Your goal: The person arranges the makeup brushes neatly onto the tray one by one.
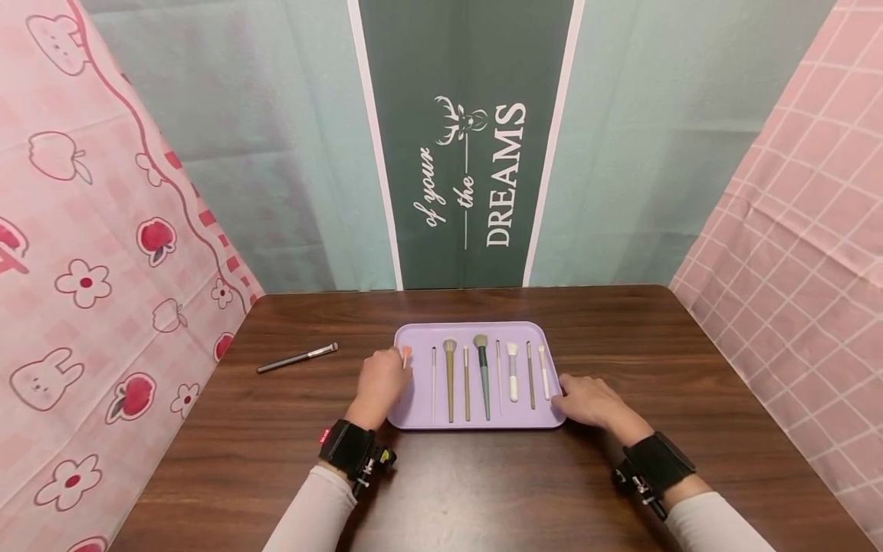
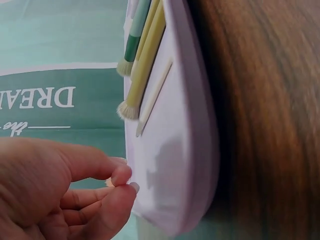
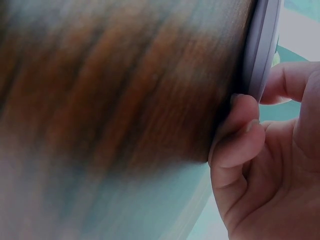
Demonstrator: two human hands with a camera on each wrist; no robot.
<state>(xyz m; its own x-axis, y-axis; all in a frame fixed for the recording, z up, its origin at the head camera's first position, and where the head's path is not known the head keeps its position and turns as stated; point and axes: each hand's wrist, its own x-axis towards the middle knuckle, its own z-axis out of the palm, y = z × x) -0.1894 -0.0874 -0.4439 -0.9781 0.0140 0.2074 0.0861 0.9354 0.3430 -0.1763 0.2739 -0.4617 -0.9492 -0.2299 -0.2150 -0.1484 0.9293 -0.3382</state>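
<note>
A lilac tray (image 1: 422,406) lies on the wooden table with several makeup brushes in a row on it. Among them are a brush with an olive handle (image 1: 451,383), a green brush (image 1: 484,376) and a short white brush (image 1: 513,376). Over the tray's left end, my left hand (image 1: 382,381) pinches a makeup brush with peach bristles (image 1: 406,352) between thumb and fingertips; its handle is mostly hidden by the hand. At the opposite end, my right hand (image 1: 589,399) grips the tray's right rim, its fingers curled at the edge (image 3: 260,55).
A dark-handled brush (image 1: 297,358) lies by itself on the table (image 1: 476,491), left of the tray. Patterned pink cloths (image 1: 83,307) hang at both sides, and a green curtain with lettering (image 1: 469,61) hangs behind the table's back edge.
</note>
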